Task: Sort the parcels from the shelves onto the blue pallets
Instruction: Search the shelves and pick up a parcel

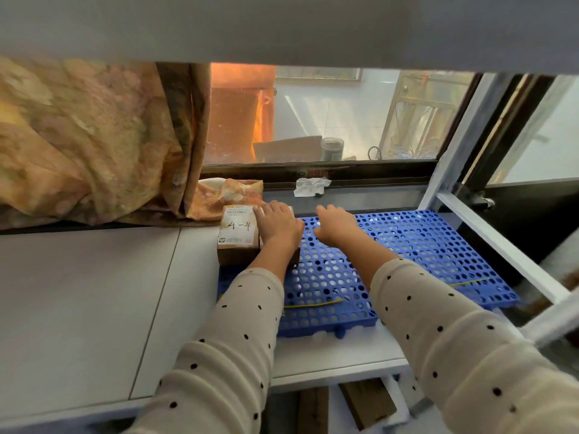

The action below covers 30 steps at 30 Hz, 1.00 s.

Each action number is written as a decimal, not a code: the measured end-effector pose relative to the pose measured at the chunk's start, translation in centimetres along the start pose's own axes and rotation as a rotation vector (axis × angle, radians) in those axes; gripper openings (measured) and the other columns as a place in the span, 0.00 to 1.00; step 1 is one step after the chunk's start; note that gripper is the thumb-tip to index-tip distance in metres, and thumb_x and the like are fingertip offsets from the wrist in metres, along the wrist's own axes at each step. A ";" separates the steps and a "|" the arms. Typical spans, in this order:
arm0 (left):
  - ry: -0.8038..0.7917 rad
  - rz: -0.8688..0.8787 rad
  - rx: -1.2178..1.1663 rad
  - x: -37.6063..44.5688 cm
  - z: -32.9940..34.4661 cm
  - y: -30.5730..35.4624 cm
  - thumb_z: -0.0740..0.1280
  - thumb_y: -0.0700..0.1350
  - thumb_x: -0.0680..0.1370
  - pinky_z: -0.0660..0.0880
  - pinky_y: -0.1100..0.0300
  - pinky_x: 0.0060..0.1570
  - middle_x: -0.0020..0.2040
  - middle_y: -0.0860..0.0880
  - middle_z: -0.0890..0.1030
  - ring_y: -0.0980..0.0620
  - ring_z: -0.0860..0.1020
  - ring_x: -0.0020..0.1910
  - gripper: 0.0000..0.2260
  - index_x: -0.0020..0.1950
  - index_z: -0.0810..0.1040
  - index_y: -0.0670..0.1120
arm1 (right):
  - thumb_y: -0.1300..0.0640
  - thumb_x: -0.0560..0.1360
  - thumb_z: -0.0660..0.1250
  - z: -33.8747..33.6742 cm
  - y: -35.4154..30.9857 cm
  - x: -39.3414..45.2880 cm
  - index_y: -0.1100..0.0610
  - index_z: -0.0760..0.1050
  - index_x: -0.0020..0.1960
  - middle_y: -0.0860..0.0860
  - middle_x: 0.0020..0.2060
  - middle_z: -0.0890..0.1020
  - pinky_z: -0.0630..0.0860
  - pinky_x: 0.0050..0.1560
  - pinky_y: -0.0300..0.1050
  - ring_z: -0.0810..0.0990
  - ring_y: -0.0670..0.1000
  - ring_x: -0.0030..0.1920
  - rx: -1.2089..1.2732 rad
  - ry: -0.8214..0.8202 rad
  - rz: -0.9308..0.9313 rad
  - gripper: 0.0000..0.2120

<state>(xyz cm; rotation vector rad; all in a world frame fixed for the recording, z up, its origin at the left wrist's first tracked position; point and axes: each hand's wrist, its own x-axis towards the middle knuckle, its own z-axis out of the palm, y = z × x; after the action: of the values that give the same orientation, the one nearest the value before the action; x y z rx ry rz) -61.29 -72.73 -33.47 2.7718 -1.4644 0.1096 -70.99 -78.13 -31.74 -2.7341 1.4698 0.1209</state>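
A small brown cardboard parcel (237,236) with a white label marked "4-4" sits on the far left corner of the blue perforated pallet (423,245). My left hand (277,225) lies flat on the parcel's right part, fingers spread over its top. A second box may lie under that hand, but I cannot tell. My right hand (336,225) hovers just to the right, over the bare pallet, fingers loosely curled and holding nothing. Both arms wear cream sleeves with black dots.
The pallet rests on a white shelf board (94,308) under an upper shelf (282,26). An orange curtain (94,136) hangs at the left, a window (329,120) behind. A crumpled paper (310,185) lies on the sill. White frame bars (501,245) run along the right.
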 end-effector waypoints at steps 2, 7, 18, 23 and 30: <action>0.030 0.043 -0.018 -0.9 -1.0 -0.8 0.53 0.56 0.81 0.61 0.49 0.66 0.69 0.42 0.68 0.44 0.66 0.69 0.25 0.72 0.65 0.41 | 0.52 0.79 0.60 -1.1 -0.4 -0.8 0.59 0.63 0.70 0.58 0.67 0.70 0.70 0.61 0.52 0.69 0.58 0.66 -0.015 0.058 -0.011 0.22; 0.076 0.092 0.036 -3.8 -4.1 -2.6 0.56 0.56 0.81 0.64 0.51 0.63 0.69 0.42 0.70 0.44 0.67 0.68 0.24 0.70 0.67 0.42 | 0.49 0.78 0.62 -4.2 -1.2 -3.9 0.58 0.63 0.72 0.56 0.69 0.69 0.68 0.64 0.52 0.67 0.57 0.69 -0.011 0.174 -0.084 0.25; 0.197 0.025 0.074 -16.7 -10.9 -3.3 0.57 0.55 0.80 0.63 0.52 0.63 0.68 0.42 0.71 0.44 0.68 0.67 0.22 0.69 0.70 0.43 | 0.47 0.77 0.64 -8.3 -1.4 -16.6 0.58 0.62 0.72 0.57 0.69 0.70 0.69 0.64 0.53 0.68 0.58 0.69 -0.009 0.297 -0.198 0.28; 0.267 0.014 0.099 -21.7 -13.8 -3.9 0.57 0.56 0.80 0.65 0.52 0.62 0.68 0.43 0.72 0.45 0.69 0.67 0.22 0.68 0.71 0.44 | 0.47 0.78 0.63 -10.7 -1.9 -21.8 0.59 0.63 0.71 0.58 0.66 0.71 0.70 0.62 0.52 0.70 0.58 0.67 -0.028 0.365 -0.222 0.27; 0.356 0.002 0.115 -26.0 -17.4 -5.2 0.59 0.57 0.80 0.66 0.51 0.62 0.66 0.44 0.72 0.45 0.70 0.66 0.22 0.67 0.69 0.44 | 0.47 0.77 0.65 -14.1 -2.9 -27.3 0.59 0.62 0.71 0.57 0.64 0.72 0.72 0.59 0.51 0.72 0.58 0.64 -0.041 0.435 -0.221 0.28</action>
<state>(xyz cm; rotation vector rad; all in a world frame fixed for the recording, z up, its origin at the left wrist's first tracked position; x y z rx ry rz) -72.63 -47.74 -17.62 2.6495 -1.4053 0.6676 -82.81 -54.80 -15.38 -3.0666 1.2274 -0.4831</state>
